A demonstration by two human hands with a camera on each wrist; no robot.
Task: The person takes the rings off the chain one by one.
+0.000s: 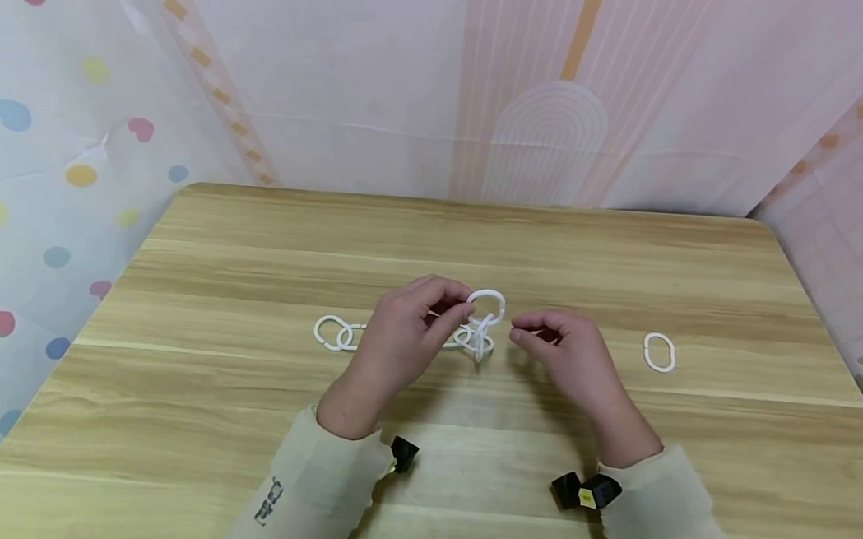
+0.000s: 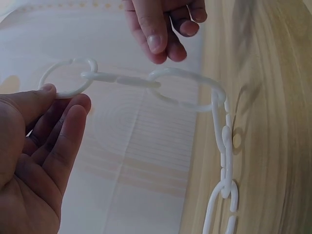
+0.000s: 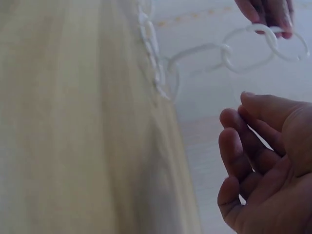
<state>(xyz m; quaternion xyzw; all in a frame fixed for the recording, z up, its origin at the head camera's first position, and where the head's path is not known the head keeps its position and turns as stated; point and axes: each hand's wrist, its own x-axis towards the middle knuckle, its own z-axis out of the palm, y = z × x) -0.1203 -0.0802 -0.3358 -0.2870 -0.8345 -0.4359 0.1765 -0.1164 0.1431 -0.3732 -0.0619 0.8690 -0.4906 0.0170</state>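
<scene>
A chain of white oval plastic links (image 2: 226, 146) runs across the wooden table and rises to my left hand (image 1: 407, 326). Between thumb and fingertips that hand pinches the end link (image 1: 501, 297), holding it above the table. The links below hang from it, and the left part of the chain (image 1: 325, 344) lies on the wood, partly hidden behind the hand. My right hand (image 1: 575, 352) hovers just right of the raised links with fingers loosely bent and nothing between them. In the right wrist view its fingertips are apart from the chain.
A single loose white link (image 1: 660, 352) lies on the wooden table (image 1: 538, 474) to the right of my right hand. Patterned cloth (image 1: 339, 74) stands behind the table's back edge. Small black devices (image 1: 587, 491) are strapped at both wrists.
</scene>
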